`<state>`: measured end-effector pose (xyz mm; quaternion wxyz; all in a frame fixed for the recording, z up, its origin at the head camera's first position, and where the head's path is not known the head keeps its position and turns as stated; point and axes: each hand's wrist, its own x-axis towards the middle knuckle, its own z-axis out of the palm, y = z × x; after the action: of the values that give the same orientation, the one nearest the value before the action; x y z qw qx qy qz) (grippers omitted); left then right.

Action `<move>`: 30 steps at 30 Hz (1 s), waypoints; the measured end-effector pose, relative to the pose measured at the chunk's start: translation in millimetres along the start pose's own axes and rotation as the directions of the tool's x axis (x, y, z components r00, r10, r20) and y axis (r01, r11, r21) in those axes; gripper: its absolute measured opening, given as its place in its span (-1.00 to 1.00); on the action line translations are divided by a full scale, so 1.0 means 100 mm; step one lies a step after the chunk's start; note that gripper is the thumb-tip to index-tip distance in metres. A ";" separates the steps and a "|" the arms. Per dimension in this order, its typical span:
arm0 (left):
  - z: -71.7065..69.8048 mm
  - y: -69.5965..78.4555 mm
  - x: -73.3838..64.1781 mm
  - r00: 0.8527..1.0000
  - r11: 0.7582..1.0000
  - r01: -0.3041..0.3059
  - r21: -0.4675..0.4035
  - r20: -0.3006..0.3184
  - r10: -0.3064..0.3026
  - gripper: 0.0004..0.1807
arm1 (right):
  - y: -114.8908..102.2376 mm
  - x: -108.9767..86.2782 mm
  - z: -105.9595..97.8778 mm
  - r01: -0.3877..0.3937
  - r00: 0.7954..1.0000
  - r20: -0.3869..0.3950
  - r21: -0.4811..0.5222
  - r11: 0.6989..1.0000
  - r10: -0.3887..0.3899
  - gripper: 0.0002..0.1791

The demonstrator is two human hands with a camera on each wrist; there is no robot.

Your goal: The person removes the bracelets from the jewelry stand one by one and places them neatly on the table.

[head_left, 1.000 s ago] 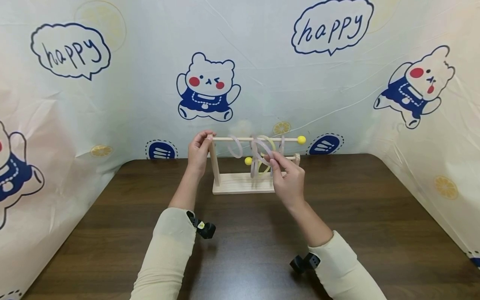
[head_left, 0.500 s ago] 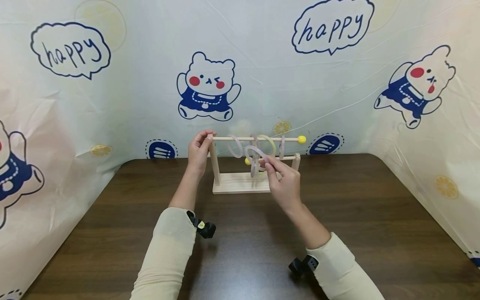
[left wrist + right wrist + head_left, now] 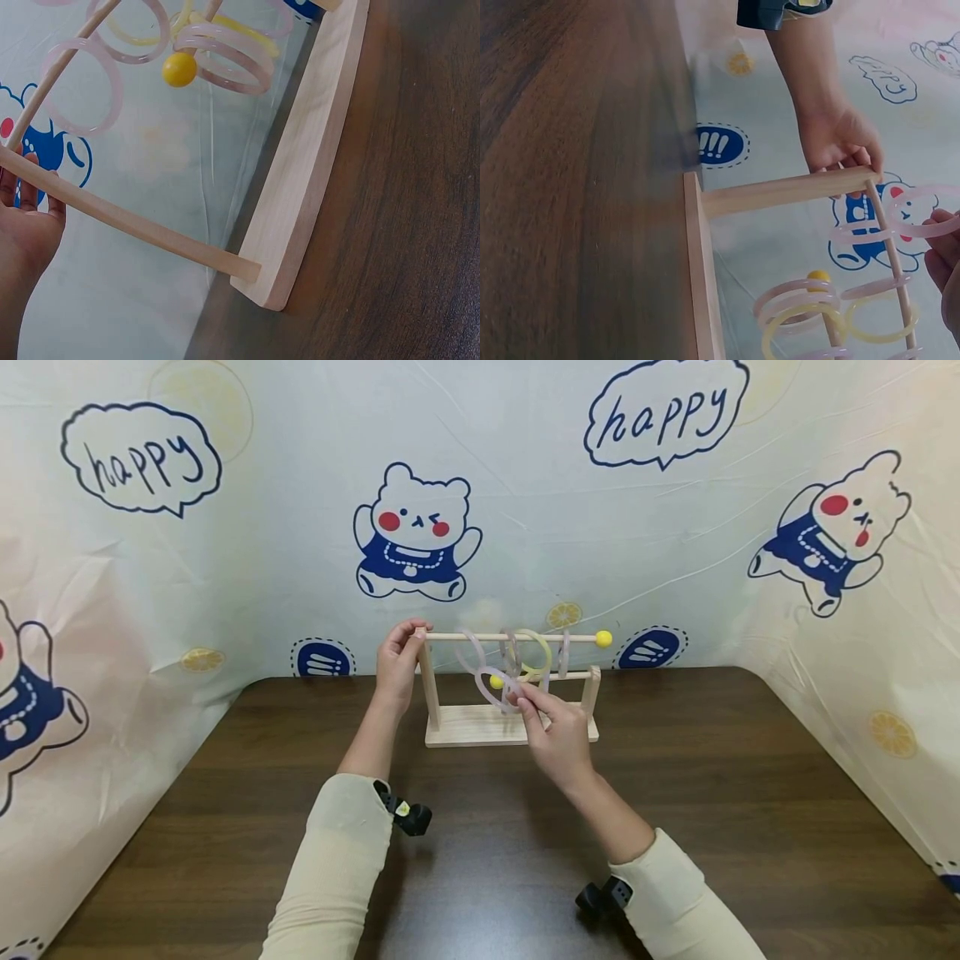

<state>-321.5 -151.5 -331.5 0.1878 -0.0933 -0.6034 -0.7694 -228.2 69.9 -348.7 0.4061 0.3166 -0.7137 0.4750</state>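
A wooden stand (image 3: pixel 472 728) has two horizontal rods, each tipped with a yellow ball. My left hand (image 3: pixel 396 667) grips the top of its left upright (image 3: pixel 430 693), where the upper rod (image 3: pixel 442 637) begins. Between thumb and fingers, my right hand (image 3: pixel 561 735) pinches a pale pink ring (image 3: pixel 919 231) in front of the stand, off the rods. Another pale pink ring (image 3: pixel 116 88) hangs on the upper rod near the left upright. Farther right, pinkish rings and a yellow ring (image 3: pixel 548 653) hang on it too. Several rings cluster around the lower rod near its yellow ball (image 3: pixel 180 69), partly overlapping.
The stand rests near the back edge of a dark wood table (image 3: pixel 480 860). A pale printed cloth (image 3: pixel 525 543) rises behind it and along both sides. Each sleeve cuff carries a small black camera, one at the left wrist (image 3: pixel 411 818).
My right hand has moved left and slightly down, carrying the pinched pink ring away from the other rings toward the stand's left part. My left hand stays on the upright.
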 end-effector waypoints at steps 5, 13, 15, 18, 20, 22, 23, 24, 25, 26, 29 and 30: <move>0.00 0.00 0.00 1.000 1.000 -0.005 0.006 -0.004 0.005 -0.92 | 0.00 -0.02 0.02 0.003 1.000 0.010 0.014 1.000 -0.003 -0.82; 0.00 0.00 0.00 1.000 1.000 -0.015 0.019 0.001 0.015 -0.93 | 0.00 -0.05 0.04 0.009 0.999 0.053 -0.009 1.000 -0.008 -0.83; 0.00 0.00 0.00 1.000 1.000 -0.016 0.019 0.001 0.016 -0.93 | 0.00 -0.06 0.04 0.012 0.997 0.080 -0.025 1.000 -0.010 -0.84; 0.00 0.00 0.00 1.000 1.000 -0.018 0.019 -0.002 0.018 -0.94 | -0.01 -0.06 0.05 0.024 0.992 0.121 -0.046 0.999 -0.018 -0.84; -0.01 0.00 0.00 1.000 1.000 -0.018 0.018 -0.002 0.018 -0.93 | 0.00 -0.07 0.06 0.030 0.990 0.141 -0.045 0.999 -0.023 -0.83; -0.01 -0.01 0.00 1.000 1.000 -0.019 0.021 -0.002 0.019 -0.92 | 0.00 -0.08 0.06 0.031 0.988 0.152 -0.040 0.999 -0.025 -0.83; -0.01 -0.01 0.00 1.000 1.000 -0.020 0.022 0.000 0.020 -0.91 | 0.00 -0.08 0.07 0.031 0.988 0.155 -0.039 0.999 -0.025 -0.83; -0.01 0.00 0.00 1.000 1.000 -0.022 0.021 0.002 0.022 -0.90 | 0.00 -0.09 0.07 0.028 0.987 0.160 -0.038 0.999 -0.021 -0.83; 0.00 0.00 0.00 1.000 1.000 -0.022 0.021 0.002 0.022 -0.89 | 0.00 -0.09 0.07 0.022 0.986 0.166 -0.036 0.999 -0.016 -0.84; 0.00 0.00 0.00 1.000 1.000 -0.023 0.019 0.002 0.023 -0.88 | 0.00 -0.09 0.07 0.016 0.984 0.176 -0.034 0.999 -0.010 -0.84; 0.00 0.00 0.00 1.000 1.000 -0.026 0.011 0.001 0.026 -0.88 | 0.00 -0.11 0.09 -0.004 0.976 0.216 -0.026 1.000 0.010 -0.84; 0.01 0.00 0.00 1.000 1.000 -0.026 0.008 0.000 0.026 -0.88 | 0.00 -0.12 0.09 -0.009 0.973 0.231 -0.028 1.000 0.015 -0.84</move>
<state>-321.4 -150.9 -331.8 0.1982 -0.1000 -0.6053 -0.7644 -225.2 62.1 -361.2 0.3216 0.3598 -0.7643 0.4277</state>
